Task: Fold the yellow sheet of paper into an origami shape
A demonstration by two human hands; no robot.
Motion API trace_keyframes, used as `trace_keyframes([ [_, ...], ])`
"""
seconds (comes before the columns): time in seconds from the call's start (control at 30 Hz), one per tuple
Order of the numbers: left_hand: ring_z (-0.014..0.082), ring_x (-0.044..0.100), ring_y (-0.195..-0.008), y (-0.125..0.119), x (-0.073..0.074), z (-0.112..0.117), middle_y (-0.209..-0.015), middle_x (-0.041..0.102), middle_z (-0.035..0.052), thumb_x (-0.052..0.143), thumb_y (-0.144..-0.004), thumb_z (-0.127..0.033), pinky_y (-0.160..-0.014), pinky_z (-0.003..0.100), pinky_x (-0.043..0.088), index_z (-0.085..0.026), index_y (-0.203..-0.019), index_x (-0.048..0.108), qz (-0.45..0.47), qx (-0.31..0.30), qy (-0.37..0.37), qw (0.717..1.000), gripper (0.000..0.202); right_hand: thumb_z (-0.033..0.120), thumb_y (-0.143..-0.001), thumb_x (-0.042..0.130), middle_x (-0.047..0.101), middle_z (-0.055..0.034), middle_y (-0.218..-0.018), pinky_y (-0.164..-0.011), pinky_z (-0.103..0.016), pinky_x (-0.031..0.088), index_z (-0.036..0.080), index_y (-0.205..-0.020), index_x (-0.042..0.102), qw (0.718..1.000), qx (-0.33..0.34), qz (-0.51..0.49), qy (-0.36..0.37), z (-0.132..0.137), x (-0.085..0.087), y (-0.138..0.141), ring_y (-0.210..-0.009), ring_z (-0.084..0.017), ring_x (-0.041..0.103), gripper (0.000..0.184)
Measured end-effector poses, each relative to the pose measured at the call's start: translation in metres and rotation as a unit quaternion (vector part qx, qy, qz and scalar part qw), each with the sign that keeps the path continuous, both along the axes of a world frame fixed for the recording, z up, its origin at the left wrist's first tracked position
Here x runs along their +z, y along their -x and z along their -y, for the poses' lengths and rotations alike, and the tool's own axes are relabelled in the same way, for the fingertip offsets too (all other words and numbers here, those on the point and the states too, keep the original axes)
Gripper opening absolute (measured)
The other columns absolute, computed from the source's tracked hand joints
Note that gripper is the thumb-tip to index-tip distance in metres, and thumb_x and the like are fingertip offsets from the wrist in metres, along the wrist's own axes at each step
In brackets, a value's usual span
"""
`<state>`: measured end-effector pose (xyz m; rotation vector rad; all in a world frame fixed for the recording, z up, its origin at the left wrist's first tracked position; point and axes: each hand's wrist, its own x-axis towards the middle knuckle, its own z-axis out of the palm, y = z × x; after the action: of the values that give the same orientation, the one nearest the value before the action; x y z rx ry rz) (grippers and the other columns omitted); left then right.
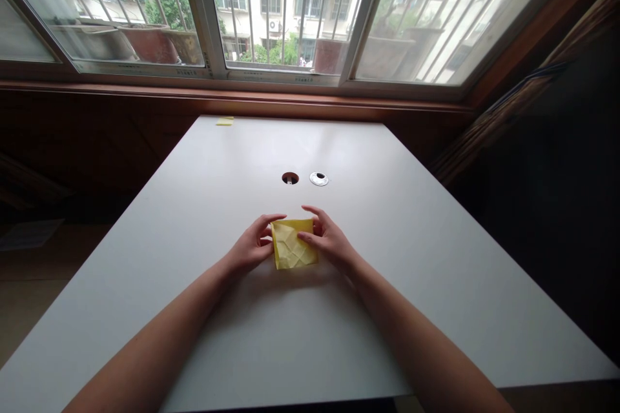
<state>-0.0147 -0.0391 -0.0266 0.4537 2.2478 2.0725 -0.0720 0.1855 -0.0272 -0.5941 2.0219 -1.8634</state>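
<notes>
A folded, creased sheet of yellow paper (293,253) is held up a little above the white table, with its shadow below it. My right hand (332,239) pinches it at the right side, thumb across the front face and other fingers partly hidden behind; the index finger stretches out above the top edge. At the left edge my left hand (250,244) touches the paper with curled fingers and thumb, their tips partly hidden by it. The left index finger reaches out over the top corner.
The white table (194,206) has a round cable hole (290,178) with a silver ring-shaped cover (318,179) beside it. A small yellow paper strip (225,121) lies near the far left edge. Beyond stands a barred window (285,13); dark curtain-like fabric (527,103) hangs at right.
</notes>
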Motion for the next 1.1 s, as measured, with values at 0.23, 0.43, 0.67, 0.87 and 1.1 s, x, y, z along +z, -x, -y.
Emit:
trace_keyframes([
  [0.23,0.0092,0.056,-0.069,-0.001,-0.001,0.004,-0.098,0.059,0.0048,0.057,-0.091,-0.024,-0.065,0.022,0.049,-0.023,-0.112,0.064,-0.174,-0.025,0.259,0.95,0.022,0.044,-0.079,0.073,0.064,-0.0006,-0.089,-0.065,-0.028,0.052,0.026,-0.132,0.05,0.997,-0.059,0.002,-0.039,-0.008,0.001,0.008,-0.074,-0.015,0.061,0.061],
  [0.43,0.0117,0.056,-0.067,-0.002,-0.003,0.006,-0.086,0.065,0.0025,0.057,-0.091,-0.025,-0.066,0.023,0.045,-0.022,-0.107,0.063,-0.232,0.002,0.378,0.896,0.017,0.038,-0.083,0.069,0.061,-0.007,-0.118,-0.087,-0.036,0.054,0.026,-0.122,0.057,0.987,-0.123,-0.091,-0.042,-0.011,-0.005,0.014,-0.1,-0.019,0.063,0.043],
  [0.67,0.0126,0.057,-0.067,-0.006,0.001,0.004,-0.085,0.065,0.0018,0.055,-0.091,-0.028,-0.064,0.024,0.042,-0.021,-0.1,0.062,-0.243,0.017,0.454,0.857,0.013,0.016,-0.087,0.048,0.064,-0.0054,-0.105,-0.076,-0.032,0.052,0.022,-0.101,0.07,0.972,-0.033,-0.204,-0.113,-0.029,0.014,0.014,-0.088,-0.017,0.061,0.027],
  [0.87,0.0101,0.054,-0.063,-0.013,0.004,-0.005,-0.077,0.062,-0.0001,0.055,-0.093,-0.035,-0.061,0.021,0.04,-0.02,-0.091,0.062,-0.249,-0.084,0.397,0.879,0.017,0.017,-0.086,0.055,0.066,-0.0054,-0.108,-0.1,-0.043,0.045,0.024,-0.091,0.072,0.942,0.139,-0.246,-0.179,-0.035,0.022,0.016,-0.112,-0.024,0.056,0.019],
  [1.1,0.0121,0.056,-0.069,-0.018,0.012,-0.005,-0.084,0.064,0.0035,0.055,-0.09,-0.02,-0.068,0.024,0.047,-0.019,-0.103,0.06,-0.252,-0.105,0.279,0.921,0.014,0.01,-0.073,0.065,0.057,-0.0078,-0.127,-0.107,-0.042,0.04,0.022,-0.103,0.061,0.951,0.177,-0.192,-0.164,-0.033,0.024,0.006,-0.135,-0.026,0.043,0.033],
])
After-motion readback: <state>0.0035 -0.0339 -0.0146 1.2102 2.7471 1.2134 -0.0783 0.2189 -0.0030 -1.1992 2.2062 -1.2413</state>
